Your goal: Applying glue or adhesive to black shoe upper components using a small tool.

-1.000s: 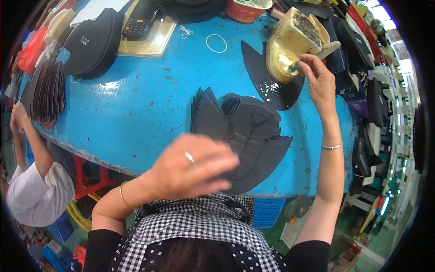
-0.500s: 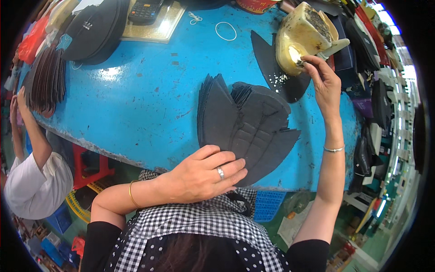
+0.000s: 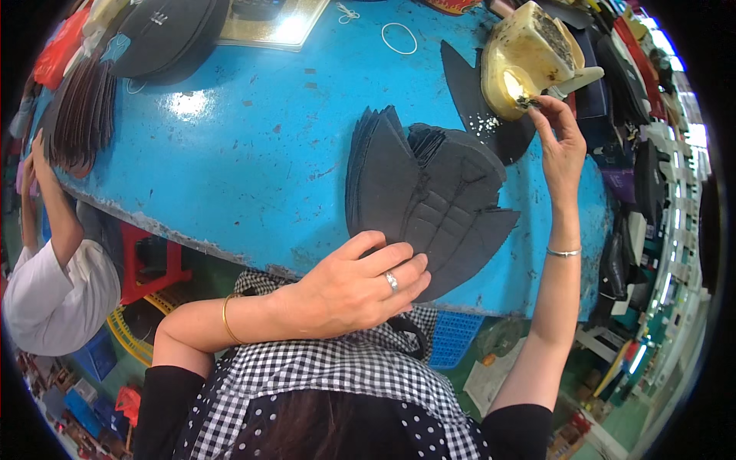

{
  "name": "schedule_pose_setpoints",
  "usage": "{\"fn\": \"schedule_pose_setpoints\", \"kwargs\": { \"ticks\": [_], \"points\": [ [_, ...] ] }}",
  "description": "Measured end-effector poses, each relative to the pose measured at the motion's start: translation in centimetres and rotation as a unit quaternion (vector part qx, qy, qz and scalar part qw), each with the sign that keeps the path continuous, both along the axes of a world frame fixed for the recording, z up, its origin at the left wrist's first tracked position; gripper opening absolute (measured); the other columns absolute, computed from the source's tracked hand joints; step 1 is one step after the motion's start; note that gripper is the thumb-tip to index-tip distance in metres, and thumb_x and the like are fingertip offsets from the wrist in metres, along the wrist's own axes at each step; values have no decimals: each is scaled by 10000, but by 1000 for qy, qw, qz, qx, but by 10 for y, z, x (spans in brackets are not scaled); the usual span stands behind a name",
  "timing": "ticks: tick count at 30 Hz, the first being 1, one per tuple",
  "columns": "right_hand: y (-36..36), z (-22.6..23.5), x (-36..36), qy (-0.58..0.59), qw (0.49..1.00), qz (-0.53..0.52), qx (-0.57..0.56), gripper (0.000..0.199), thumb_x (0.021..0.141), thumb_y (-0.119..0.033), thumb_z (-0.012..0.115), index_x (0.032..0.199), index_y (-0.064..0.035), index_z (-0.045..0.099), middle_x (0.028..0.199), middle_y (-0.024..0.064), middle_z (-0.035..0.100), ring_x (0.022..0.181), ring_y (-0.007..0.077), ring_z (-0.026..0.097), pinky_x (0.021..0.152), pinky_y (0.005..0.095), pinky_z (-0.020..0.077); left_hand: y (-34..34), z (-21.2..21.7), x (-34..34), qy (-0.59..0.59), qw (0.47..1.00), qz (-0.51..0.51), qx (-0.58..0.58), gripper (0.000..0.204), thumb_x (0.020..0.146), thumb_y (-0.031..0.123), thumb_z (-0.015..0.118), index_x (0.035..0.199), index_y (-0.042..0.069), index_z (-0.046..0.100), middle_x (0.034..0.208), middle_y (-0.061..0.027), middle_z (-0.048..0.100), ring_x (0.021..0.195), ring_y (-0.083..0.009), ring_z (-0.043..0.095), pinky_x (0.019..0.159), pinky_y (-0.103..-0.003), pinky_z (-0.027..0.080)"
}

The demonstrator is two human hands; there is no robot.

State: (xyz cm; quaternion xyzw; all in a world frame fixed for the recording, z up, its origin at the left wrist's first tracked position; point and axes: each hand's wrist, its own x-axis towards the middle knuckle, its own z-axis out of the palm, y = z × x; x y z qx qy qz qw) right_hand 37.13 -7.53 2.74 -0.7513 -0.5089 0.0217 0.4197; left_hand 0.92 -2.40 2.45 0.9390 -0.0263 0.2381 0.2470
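My left hand [image 3: 356, 287], with a silver ring, lies over the near edge of a fanned stack of black, dart-shaped sheet pieces [image 3: 433, 199]. Its fingers are apart and slightly bent on top; the thumb is hidden. At the right, my right hand [image 3: 563, 138] reaches to a stained, cream-coloured plastic container [image 3: 498, 69]. Thumb and forefinger pinch a small dark thing at a bright yellow, glaring opening; I cannot make out its kind. Under the container lies another black sheet piece [image 3: 464, 80], with white specks on it.
On the blue table [image 3: 253, 169] are a white elastic loop [image 3: 399, 38], a glossy gold board [image 3: 272, 27] and round black cases [image 3: 169, 46]. Dark strips [image 3: 80, 123] hang at the left edge, near another person's arm [image 3: 57, 192]. Shelves and goods crowd the right.
The view has shifted slightly, so the table's things sit a little further right and higher. My right hand stays at the container's opening, and my left hand stays on the stack.
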Motion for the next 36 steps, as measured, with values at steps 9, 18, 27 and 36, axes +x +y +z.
{"fn": "schedule_pose_setpoints", "kwargs": {
  "ticks": [9,18,27,36],
  "points": [
    [-40,43,-70,265,961,76,0,165,954,-29,626,1112,21,622,1058,98,698,943,114,631,856,248,501,-6,-1,1,6,999,14,34,338,801,267,764,1069,65,722,1145,-60,675,1053,-217,617,869,-383,502],
    [-56,36,-148,117,977,151,-96,198,802,13,768,982,-9,689,936,60,726,779,145,634,712,270,516,-4,-1,-1,27,999,5,42,330,784,254,752,1050,59,726,1120,-69,670,1040,-217,618,846,-378,508],
    [-52,29,-146,-167,976,138,5,296,745,44,800,1007,-22,678,959,85,740,804,221,672,711,316,535,-3,-1,-1,22,999,2,41,337,780,266,750,1031,41,727,1125,-87,679,1045,-232,629,851,-372,523],
    [-90,30,-129,161,983,60,68,285,976,-39,583,1254,-7,530,1140,162,660,947,180,629,786,297,512,7,-2,5,-19,999,-38,27,338,690,177,715,986,15,737,947,-91,662,874,-219,654,715,-313,554]
  ]
}}
